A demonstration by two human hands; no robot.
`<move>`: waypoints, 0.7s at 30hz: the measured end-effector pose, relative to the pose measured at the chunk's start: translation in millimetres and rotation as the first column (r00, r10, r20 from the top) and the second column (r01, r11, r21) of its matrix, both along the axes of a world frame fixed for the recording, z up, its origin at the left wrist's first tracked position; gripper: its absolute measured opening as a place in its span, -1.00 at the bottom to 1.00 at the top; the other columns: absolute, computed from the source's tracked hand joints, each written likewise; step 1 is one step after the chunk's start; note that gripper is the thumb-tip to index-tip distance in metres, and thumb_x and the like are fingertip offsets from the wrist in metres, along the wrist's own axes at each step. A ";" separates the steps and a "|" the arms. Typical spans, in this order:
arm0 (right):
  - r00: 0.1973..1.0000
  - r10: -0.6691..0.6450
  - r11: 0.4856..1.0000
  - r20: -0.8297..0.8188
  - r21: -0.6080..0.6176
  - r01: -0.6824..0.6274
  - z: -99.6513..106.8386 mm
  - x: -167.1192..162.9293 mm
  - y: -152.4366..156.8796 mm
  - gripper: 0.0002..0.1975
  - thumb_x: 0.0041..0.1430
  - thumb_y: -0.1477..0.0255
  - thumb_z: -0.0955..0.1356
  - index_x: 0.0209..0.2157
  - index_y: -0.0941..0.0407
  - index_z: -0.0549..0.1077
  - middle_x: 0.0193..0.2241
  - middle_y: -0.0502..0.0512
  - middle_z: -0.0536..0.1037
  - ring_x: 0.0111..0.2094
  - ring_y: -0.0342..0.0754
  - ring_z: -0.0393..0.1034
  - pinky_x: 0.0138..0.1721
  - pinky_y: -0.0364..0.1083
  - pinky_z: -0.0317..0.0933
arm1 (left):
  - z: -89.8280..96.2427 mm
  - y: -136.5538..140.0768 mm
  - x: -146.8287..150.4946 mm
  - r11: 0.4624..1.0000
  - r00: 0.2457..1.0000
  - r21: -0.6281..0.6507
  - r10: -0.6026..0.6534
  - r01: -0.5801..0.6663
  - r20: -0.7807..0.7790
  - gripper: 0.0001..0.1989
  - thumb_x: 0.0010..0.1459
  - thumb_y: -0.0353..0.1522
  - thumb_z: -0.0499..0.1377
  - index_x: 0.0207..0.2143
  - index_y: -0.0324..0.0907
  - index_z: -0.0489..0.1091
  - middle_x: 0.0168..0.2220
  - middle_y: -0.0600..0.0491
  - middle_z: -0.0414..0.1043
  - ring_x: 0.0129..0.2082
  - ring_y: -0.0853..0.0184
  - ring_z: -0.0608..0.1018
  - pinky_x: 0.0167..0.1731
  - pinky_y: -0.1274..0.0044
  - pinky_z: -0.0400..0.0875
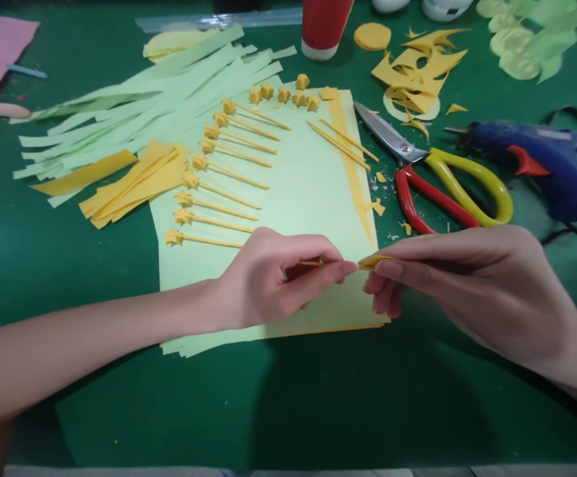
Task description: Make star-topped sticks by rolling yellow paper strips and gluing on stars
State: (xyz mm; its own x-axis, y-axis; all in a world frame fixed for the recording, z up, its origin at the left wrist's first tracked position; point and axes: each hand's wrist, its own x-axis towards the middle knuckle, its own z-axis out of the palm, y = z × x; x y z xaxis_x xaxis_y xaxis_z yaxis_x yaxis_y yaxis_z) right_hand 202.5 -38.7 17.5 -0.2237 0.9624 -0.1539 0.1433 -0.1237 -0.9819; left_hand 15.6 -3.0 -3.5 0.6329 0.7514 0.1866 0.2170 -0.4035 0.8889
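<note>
Between the fingertips of my left hand [288,271] is a thin yellow paper stick [311,264], mostly hidden by the fingers. My right hand [472,285] pinches a folded-looking yellow paper piece [375,260], whose tip touches or nearly touches my left fingertips. Whether stick and piece are joined I cannot tell. Both hands are over the lower part of a stack of pale green paper sheets [298,199]. On it lies a column of yellow paper stars on sticks [231,190]. Several loose yellow stars [299,98] and loose yellow sticks [340,142] lie near its top.
Scissors [407,152] with red and yellow handles lie right of the sheets, beside a blue glue gun [541,152]. Pale green strips [134,106] and yellow strips [139,182] spread at left. A red cup [325,26] and yellow scraps [420,73] are at the back.
</note>
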 end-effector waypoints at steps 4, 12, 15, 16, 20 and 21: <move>1.000 -0.008 1.000 -0.007 0.005 0.008 -1.5 2.0 -3.0 -0.93 0.01 0.47 0.38 -0.47 0.07 0.55 -0.60 0.01 0.52 -0.60 -0.14 0.42 -0.64 -0.21 0.36 | -0.4 -0.6 0.0 1.000 1.000 0.017 0.003 -0.003 0.003 -0.77 0.12 -0.41 0.07 -0.58 -0.22 0.36 -0.78 0.22 0.24 -0.79 0.57 0.23 -0.74 0.70 0.14; 0.991 0.022 0.996 0.134 0.083 -0.033 0.2 -1.8 -1.8 -0.93 0.00 0.51 0.37 -0.44 0.13 0.54 -0.62 -0.01 0.52 -0.63 -0.19 0.40 -0.63 -0.28 0.36 | 0.2 -0.3 -0.3 0.999 0.999 -0.029 0.014 -0.015 -0.030 -0.76 0.12 -0.41 0.08 -0.61 -0.21 0.34 -0.79 0.23 0.20 -0.81 0.58 0.20 -0.78 0.69 0.10; 0.962 -0.032 0.964 0.272 0.262 -0.042 -2.0 -1.5 -4.6 -0.89 -0.05 0.55 0.41 -0.42 0.08 0.53 -0.60 -0.07 0.53 -0.65 -0.25 0.39 -0.63 -0.36 0.33 | 0.3 0.0 -0.5 0.999 1.000 -0.033 0.012 -0.013 -0.028 -0.75 0.12 -0.42 0.08 -0.61 -0.22 0.35 -0.79 0.23 0.20 -0.82 0.59 0.20 -0.77 0.70 0.11; 0.940 -0.055 0.936 0.336 0.346 -0.069 -2.0 -1.2 -5.6 -0.86 -0.05 0.57 0.40 -0.41 0.06 0.52 -0.57 -0.09 0.54 -0.62 -0.26 0.40 -0.61 -0.37 0.33 | 0.2 0.1 -0.4 1.000 1.000 -0.027 0.009 -0.010 -0.015 -0.75 0.12 -0.42 0.08 -0.61 -0.22 0.35 -0.80 0.24 0.19 -0.82 0.59 0.20 -0.77 0.70 0.11; 0.840 -0.220 0.722 0.496 0.661 -0.202 3.5 -1.1 -5.2 -0.86 -0.02 0.59 0.36 -0.48 0.07 0.54 -0.54 -0.02 0.56 -0.56 -0.23 0.45 -0.54 -0.36 0.33 | -0.3 0.2 -0.1 1.000 1.000 -0.021 0.009 -0.009 0.006 -0.71 0.13 -0.40 0.08 -0.65 -0.22 0.35 -0.83 0.25 0.18 -0.84 0.61 0.18 -0.79 0.74 0.12; 0.825 -0.258 0.672 0.502 0.707 -0.220 5.3 -1.4 -4.1 -0.87 -0.05 0.59 0.38 -0.52 0.08 0.54 -0.56 -0.01 0.56 -0.58 -0.22 0.45 -0.55 -0.36 0.32 | -0.4 0.2 -0.1 1.000 1.000 -0.024 0.008 -0.008 0.000 -0.69 0.14 -0.39 0.08 -0.66 -0.23 0.35 -0.83 0.25 0.18 -0.84 0.61 0.19 -0.78 0.74 0.13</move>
